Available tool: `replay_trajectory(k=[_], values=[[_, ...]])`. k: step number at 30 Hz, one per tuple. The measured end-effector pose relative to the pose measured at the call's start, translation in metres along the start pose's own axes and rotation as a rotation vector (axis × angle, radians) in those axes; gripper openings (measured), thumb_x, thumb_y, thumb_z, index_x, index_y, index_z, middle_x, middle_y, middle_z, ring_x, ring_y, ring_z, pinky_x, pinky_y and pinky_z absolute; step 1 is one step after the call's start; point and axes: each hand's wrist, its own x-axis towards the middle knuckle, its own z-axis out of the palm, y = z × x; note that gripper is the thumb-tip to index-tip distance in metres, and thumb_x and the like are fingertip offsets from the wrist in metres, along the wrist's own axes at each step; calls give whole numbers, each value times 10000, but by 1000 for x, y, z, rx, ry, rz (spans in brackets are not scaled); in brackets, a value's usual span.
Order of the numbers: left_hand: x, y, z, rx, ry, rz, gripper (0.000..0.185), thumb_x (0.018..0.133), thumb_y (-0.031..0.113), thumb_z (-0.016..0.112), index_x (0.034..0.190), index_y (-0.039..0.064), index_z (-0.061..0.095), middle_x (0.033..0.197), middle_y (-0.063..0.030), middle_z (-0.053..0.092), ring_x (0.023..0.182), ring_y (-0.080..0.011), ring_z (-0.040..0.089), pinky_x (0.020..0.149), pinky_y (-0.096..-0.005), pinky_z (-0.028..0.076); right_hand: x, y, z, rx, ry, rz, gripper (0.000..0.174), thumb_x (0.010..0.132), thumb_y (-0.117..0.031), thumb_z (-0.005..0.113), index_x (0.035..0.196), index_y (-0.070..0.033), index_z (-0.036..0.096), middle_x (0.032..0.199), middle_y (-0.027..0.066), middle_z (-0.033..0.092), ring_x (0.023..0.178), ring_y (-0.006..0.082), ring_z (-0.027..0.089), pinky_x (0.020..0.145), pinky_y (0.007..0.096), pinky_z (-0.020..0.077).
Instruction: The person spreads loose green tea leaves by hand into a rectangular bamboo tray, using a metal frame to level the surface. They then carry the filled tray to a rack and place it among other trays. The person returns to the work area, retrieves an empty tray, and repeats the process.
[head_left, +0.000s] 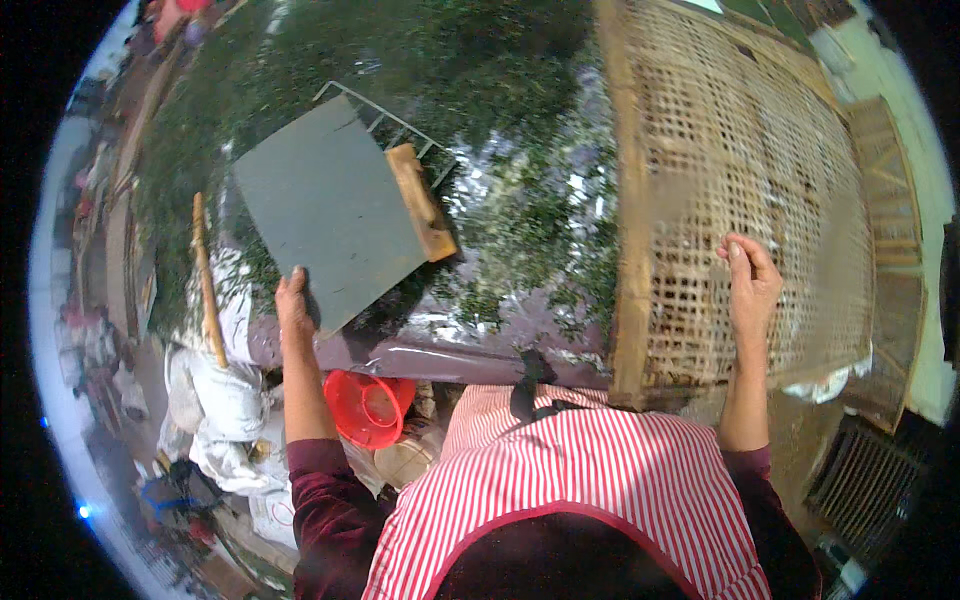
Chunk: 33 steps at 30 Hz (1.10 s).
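Observation:
My left hand (295, 301) grips the lower left edge of a flat grey board (330, 214), thumb on top. A short wooden bar (422, 202) lies along the board's right edge, and a pale wire rack (390, 124) sticks out past its upper right side. Beneath and around the board, small green leaves (495, 232) are spread over a shiny purplish plastic sheet (442, 364). My right hand (752, 281) is over a wood-framed woven lattice screen (720, 150), fingers curled together; nothing shows in them. I cannot tell whether it touches the weave.
A wooden stick (206, 285) lies at the left of the leaves. Below the sheet's near edge are a red plastic basin (371, 409) and white sacks (225, 405). A dark slatted grate (862, 480) is at lower right, and wooden frames (889, 187) stand beyond the lattice.

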Motion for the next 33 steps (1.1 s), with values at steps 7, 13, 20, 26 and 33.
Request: replay_trajectory(k=[7, 13, 20, 26, 33], values=[[-15, 15, 19, 3, -10, -61, 379, 959, 205, 627, 1279, 19, 546, 1095, -67, 662, 918, -199, 625, 840, -368, 512, 4, -35, 119, -31, -481, -154, 194, 895, -110, 656, 1057, -15, 705, 955, 112, 709, 866, 191, 673, 785, 306, 528], [-20, 11, 24, 30, 5, -11, 324, 971, 204, 625, 1239, 38, 549, 1037, -37, 652, 895, -162, 611, 817, -325, 504, 10, -17, 318, -223, -668, -107, 460, 855, -254, 704, 1233, -18, 589, 1164, 176, 628, 961, 315, 656, 839, 415, 526], [-27, 19, 15, -115, -115, -25, 298, 962, 185, 602, 1217, 32, 580, 1074, -43, 655, 906, -150, 611, 813, -322, 510, 2, -36, 438, -350, -537, 24, 280, 822, -231, 668, 972, 6, 673, 927, 203, 691, 871, 363, 675, 768, 457, 531], [-47, 20, 17, -269, -260, -75, 368, 932, 209, 653, 1242, 22, 588, 1131, -39, 665, 965, -140, 620, 857, -307, 507, -6, -111, 422, 34, -657, -2, 497, 862, -207, 713, 1276, 12, 547, 1257, 139, 597, 1014, 217, 636, 904, 362, 512], [-47, 66, 108, -212, -598, -99, 407, 933, 269, 650, 1250, 21, 588, 1114, -47, 674, 953, -139, 632, 844, -307, 522, 70, -88, 289, 583, -551, 676, 530, 896, -293, 727, 1301, -16, 527, 1256, 141, 609, 1115, 271, 611, 933, 416, 520]])
